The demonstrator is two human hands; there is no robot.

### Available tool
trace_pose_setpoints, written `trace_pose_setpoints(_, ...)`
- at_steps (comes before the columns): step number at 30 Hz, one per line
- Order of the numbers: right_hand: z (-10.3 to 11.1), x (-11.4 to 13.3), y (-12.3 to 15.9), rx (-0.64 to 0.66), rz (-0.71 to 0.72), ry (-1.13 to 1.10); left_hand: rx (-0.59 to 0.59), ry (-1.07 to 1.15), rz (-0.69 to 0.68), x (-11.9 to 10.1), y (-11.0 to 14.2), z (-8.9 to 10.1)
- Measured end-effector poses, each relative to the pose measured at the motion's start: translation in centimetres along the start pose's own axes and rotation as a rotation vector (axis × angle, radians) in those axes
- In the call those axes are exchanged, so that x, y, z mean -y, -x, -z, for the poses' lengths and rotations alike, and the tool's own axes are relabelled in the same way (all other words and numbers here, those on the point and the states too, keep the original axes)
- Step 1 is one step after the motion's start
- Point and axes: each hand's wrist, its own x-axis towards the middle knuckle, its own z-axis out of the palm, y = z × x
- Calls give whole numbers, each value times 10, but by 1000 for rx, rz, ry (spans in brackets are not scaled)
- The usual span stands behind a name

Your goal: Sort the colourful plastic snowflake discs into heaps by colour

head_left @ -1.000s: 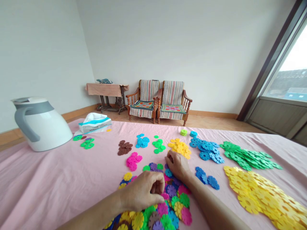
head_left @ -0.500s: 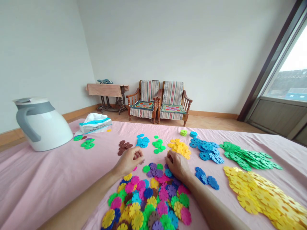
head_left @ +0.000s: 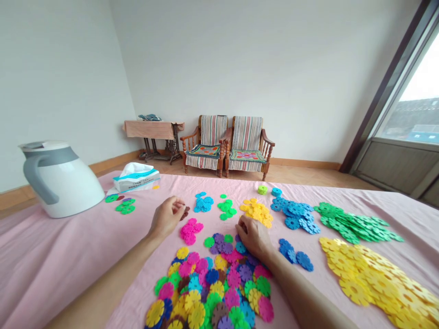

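My left hand (head_left: pixel 167 217) is stretched forward over the small brown disc pile (head_left: pixel 185 212), its fingers curled together in a pinch; what they hold is too small to make out. A pink disc pile (head_left: pixel 190 229) lies just right of that hand. My right hand (head_left: pixel 253 236) rests with bent fingers on the far edge of the mixed pile of coloured snowflake discs (head_left: pixel 214 288), beside the small yellow pile (head_left: pixel 257 210). Whether it grips a disc is hidden.
Sorted piles lie on the pink cloth (head_left: pixel 68 256): light blue (head_left: pixel 203 202), green (head_left: pixel 227 208), blue (head_left: pixel 295 214), a large green (head_left: pixel 353 225) and a large yellow (head_left: pixel 373 274). A white kettle (head_left: pixel 58 178) and a tissue pack (head_left: pixel 136 176) stand at the left.
My left hand left the near mixed pile and moved forward and left, past the pink pile to the brown pile. My right hand stayed in place.
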Motion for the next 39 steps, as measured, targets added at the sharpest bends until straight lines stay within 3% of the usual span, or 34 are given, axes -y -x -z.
trace_pose_setpoints(5, 0, 0, 0, 8, -4, 6, 437, 15, -304, -37, 25, -4)
trace_pose_setpoints(8, -1, -2, 0, 8, -7, 12, 570, -73, -414, -50, 38, -4)
trace_pose_setpoints(15, -1, -2, 0, 0, -1, 21, 580, -171, -453, -54, 48, -8)
trace_pose_setpoints(22, 0, 0, 0, 8, -13, 16, 504, -178, -457, -59, 51, -11)
trace_pose_setpoints(28, 0, 0, 0, 1, -2, 8, 347, -115, -368, -59, 45, -14)
trace_pose_setpoints(39, 3, 2, 0, 0, -1, 8, 344, 152, -115, -59, 20, -55)
